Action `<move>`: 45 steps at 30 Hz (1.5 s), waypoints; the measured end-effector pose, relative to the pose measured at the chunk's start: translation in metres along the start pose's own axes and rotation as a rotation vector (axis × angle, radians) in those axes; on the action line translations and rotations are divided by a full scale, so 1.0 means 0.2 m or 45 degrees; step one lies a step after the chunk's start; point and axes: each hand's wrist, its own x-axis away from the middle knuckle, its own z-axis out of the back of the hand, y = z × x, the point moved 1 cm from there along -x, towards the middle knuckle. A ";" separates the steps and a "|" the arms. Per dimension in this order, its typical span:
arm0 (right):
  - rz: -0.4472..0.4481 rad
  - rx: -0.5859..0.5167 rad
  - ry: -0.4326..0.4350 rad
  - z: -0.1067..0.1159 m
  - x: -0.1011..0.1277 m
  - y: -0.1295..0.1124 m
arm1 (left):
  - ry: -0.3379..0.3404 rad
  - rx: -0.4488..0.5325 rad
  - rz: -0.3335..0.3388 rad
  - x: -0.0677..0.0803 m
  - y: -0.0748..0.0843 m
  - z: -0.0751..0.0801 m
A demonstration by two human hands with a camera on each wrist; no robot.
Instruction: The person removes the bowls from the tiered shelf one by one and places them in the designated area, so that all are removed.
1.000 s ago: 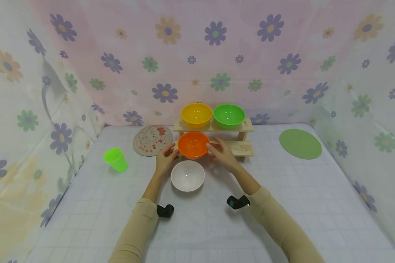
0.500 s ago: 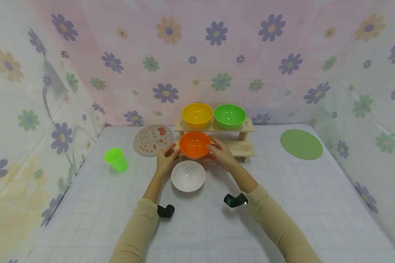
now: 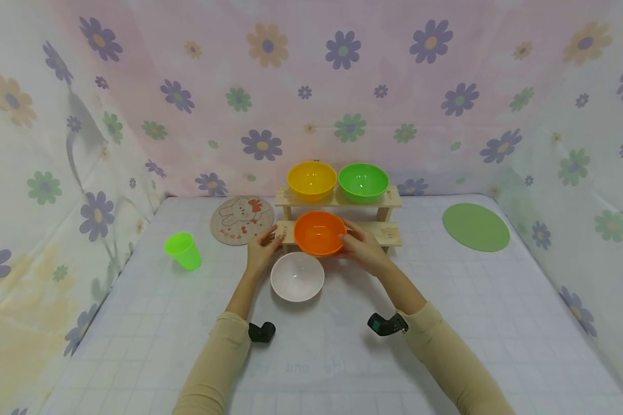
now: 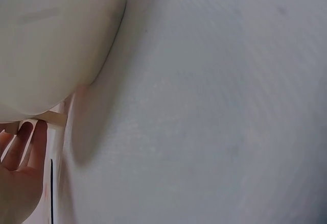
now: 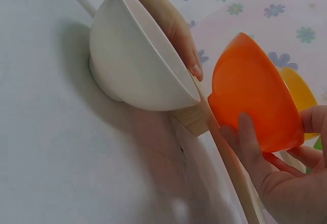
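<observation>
orange bowl held at the low wooden shelf, mid-frame

left hand (image 3: 260, 253) lies relaxed with straight fingers by the shelf's (image 3: 384, 231) left end, holding nothing, just above the white bowl (image 3: 297, 276) on the tabletop (image 3: 446, 323). the orange bowl (image 3: 319, 232), round with no long axis, mouth up and tipped slightly toward the camera, sits centre. right hand (image 3: 363, 251) grasps its right side, fingers curled on the wall.

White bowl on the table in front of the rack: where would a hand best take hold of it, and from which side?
The white bowl stands upright, mouth up, on the table. Probably best pinched at its thin rim, thumb inside, from the near or left side: the wall is smooth and rounded, and the orange bowl in the right hand crowds the far side.
</observation>
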 end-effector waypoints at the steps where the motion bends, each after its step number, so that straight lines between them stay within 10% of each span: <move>1: 0.006 0.008 0.003 0.01 0.01 0.00 | 0.005 -0.013 0.004 0.00 0.00 0.00; 29: -0.041 0.093 -0.023 0.25 0.32 0.10 | -0.036 -0.036 -0.011 0.06 0.14 0.01; 45: -0.072 0.054 -0.067 0.26 0.41 0.21 | 0.015 -0.084 -0.005 -0.01 -0.01 0.01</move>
